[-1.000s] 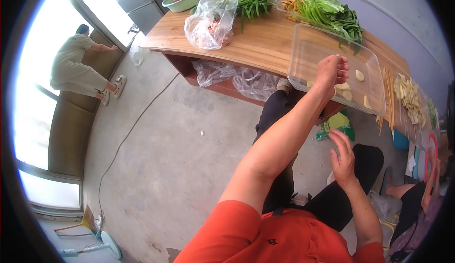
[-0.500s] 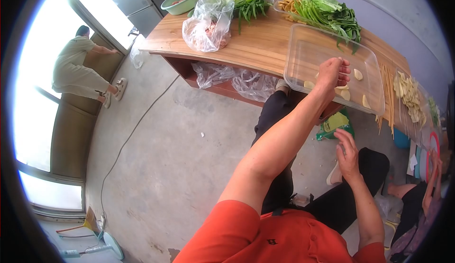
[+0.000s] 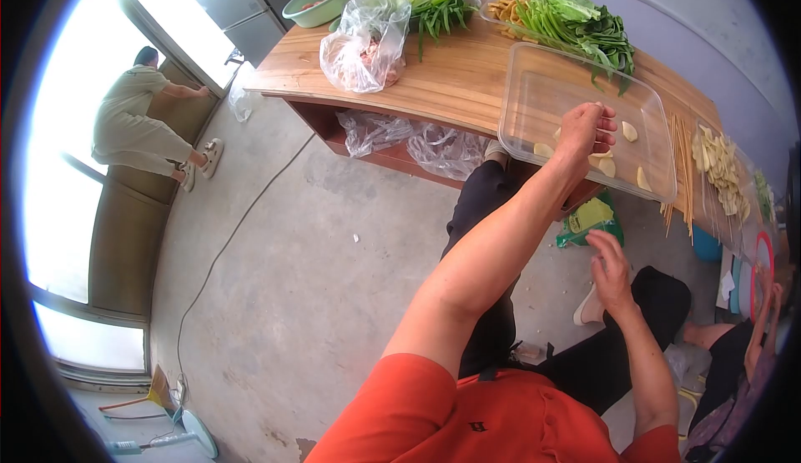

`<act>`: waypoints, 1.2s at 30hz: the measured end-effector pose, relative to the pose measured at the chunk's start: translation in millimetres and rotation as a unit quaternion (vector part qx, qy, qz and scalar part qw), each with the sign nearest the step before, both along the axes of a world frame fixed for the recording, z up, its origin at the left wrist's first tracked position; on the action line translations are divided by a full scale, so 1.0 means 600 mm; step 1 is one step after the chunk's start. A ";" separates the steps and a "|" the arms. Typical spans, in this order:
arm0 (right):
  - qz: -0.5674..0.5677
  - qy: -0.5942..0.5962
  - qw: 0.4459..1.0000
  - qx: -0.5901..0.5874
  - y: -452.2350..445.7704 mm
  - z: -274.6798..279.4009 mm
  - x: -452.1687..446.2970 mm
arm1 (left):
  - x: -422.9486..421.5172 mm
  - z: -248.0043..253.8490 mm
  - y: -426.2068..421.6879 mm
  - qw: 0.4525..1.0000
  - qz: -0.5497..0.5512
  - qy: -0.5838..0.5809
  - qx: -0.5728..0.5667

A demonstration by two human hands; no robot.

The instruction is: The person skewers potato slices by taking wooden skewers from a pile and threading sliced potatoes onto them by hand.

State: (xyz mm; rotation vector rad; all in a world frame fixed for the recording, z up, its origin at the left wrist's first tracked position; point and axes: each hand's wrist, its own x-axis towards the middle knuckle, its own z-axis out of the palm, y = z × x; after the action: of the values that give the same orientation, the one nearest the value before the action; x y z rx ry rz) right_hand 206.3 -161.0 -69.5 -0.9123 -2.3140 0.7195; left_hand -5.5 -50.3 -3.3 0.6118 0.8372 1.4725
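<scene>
My left hand (image 3: 586, 133) is over the near part of a clear plastic tray (image 3: 521, 96), its fingers curled together; whatever they may hold is hidden. Several pale slices (image 3: 629, 132) lie scattered in the tray, some close to this hand. The tray rests at the front edge of the wooden table (image 3: 467, 71), partly overhanging it. Lower down, my right hand (image 3: 612, 273) hangs above my leg with its fingers apart and nothing in them, just below a green bag (image 3: 594, 221).
Thin sticks (image 3: 682, 163) and a clear tray of pale pieces (image 3: 722, 167) lie right of the tray. Behind are leafy greens (image 3: 584, 29); farther left, a plastic bag (image 3: 367, 46) and green bowl (image 3: 319, 2). One person (image 3: 138, 117) bends at left; another's hands (image 3: 768, 296) are at far right.
My right hand has moved slightly right and down, and my right leg has shifted right. My left hand has hardly moved over the tray.
</scene>
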 end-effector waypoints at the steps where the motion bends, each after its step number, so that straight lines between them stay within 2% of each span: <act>1: 0.000 0.000 1.000 0.000 0.005 0.001 0.001 | 0.000 0.000 0.000 1.000 0.000 0.000 0.000; 7: -0.045 0.072 0.996 -0.007 0.062 0.038 0.006 | 0.000 -0.002 0.001 1.000 0.001 0.006 0.005; 13: -0.062 0.141 0.986 0.060 0.105 0.086 -0.014 | 0.008 -0.004 0.004 1.000 -0.002 0.024 0.004; 19: 0.008 0.222 0.973 0.065 0.110 0.119 -0.021 | 0.015 -0.008 0.009 0.999 -0.007 0.036 0.001; 22: -0.004 0.244 0.968 0.067 0.130 0.134 -0.018 | 0.014 0.000 0.008 0.999 0.003 0.044 0.004; 26: -0.019 0.289 0.956 0.050 0.155 0.134 -0.013 | 0.012 0.005 0.004 0.998 0.001 0.060 0.009; 36: -0.075 0.288 0.954 0.035 0.164 0.114 0.046 | 0.026 0.012 0.003 0.997 -0.017 0.079 0.017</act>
State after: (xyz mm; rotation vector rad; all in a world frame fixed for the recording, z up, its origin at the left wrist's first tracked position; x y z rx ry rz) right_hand 234.1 -62.6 -0.9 -0.7167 -1.7261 0.7182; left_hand 10.0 -48.3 4.2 0.7718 0.9213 1.4230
